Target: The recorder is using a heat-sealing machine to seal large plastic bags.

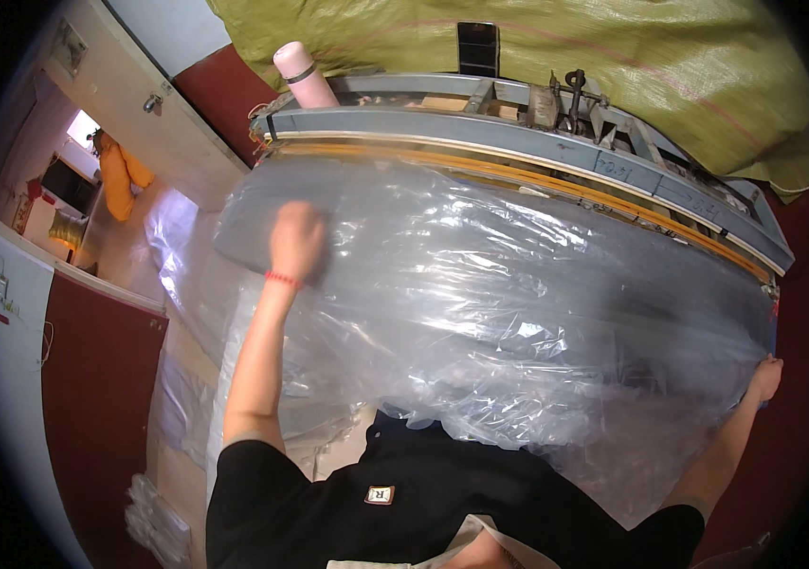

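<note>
A wide sheet of clear plastic film (480, 284) lies spread and wrinkled over a grey surface in front of me. At the sheet's far right edge, my right hand (766, 377) is closed, pinching the film there. My left hand (297, 237), with a red beaded bracelet (283, 280) at its wrist, is over the left part of the film. Motion smears its fingers, and I cannot tell whether it grips the film or only touches it. The near side of the sheet hangs loosely in crumpled folds close to my body.
Behind the film runs a long grey metal frame (518, 133) with an orange strip (518, 177) along it and a metal clamp (570, 100). A pink bottle (305, 76) stands at its left end. Green woven sheeting (613, 66) covers the back. An open door (129, 85) is at left.
</note>
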`<state>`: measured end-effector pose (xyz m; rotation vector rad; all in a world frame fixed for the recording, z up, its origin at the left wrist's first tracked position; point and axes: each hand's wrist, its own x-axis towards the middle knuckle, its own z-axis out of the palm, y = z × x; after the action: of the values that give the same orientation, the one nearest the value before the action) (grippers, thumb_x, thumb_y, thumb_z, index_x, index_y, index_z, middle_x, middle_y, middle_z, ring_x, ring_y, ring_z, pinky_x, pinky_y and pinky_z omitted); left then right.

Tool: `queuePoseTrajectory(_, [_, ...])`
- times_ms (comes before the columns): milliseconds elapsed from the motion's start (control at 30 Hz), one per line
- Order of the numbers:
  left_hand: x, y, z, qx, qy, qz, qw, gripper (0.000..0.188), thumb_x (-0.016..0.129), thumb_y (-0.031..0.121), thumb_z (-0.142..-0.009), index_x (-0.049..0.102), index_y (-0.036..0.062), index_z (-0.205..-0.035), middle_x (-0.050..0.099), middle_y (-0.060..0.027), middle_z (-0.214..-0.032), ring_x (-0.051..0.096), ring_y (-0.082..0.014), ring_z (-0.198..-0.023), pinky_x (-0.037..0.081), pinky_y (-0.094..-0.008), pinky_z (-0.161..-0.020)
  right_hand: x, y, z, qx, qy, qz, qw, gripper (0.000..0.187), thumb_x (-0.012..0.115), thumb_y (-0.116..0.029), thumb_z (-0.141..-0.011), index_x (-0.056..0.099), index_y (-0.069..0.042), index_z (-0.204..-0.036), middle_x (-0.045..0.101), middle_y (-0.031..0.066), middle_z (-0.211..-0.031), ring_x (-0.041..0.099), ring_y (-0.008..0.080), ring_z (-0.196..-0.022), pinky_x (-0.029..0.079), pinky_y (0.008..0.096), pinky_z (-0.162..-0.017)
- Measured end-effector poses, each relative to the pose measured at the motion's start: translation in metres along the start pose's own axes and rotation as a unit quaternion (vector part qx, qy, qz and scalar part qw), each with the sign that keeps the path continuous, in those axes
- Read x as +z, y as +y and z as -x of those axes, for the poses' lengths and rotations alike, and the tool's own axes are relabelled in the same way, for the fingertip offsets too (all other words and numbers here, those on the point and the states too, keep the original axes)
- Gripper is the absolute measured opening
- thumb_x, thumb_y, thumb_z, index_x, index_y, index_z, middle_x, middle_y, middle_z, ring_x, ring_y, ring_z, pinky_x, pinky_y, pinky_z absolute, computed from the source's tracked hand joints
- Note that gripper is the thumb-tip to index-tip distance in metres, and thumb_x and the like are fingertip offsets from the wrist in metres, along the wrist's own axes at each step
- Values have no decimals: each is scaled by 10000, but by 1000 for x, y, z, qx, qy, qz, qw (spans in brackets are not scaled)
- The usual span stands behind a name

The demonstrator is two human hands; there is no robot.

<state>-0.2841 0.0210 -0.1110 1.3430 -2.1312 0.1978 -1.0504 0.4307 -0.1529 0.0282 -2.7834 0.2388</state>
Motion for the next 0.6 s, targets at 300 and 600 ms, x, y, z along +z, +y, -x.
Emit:
queuePoseTrajectory(300, [11,-6,26,53,-214,-38,975,560,525,393,-817,402,71,-1259,339,-137,-1337,294,-318,-1239,259,-434,-982,17,39,-30,10,-28,8,1000,341,411,-379,-865,532,-108,-1033,581,133,-1030,550,339,-939,436,453,-728])
queuePoseTrajectory(600, [30,-23,-60,-6,-268,-140,953,404,441,416,-852,498,204,-1191,540,-138,-1031,554,-321,-888,454,-391,-753,28,39,-44,8,-41,14,999,367,410,-388,-855,536,-103,-1051,575,133,-1054,543,333,-959,432,436,-754])
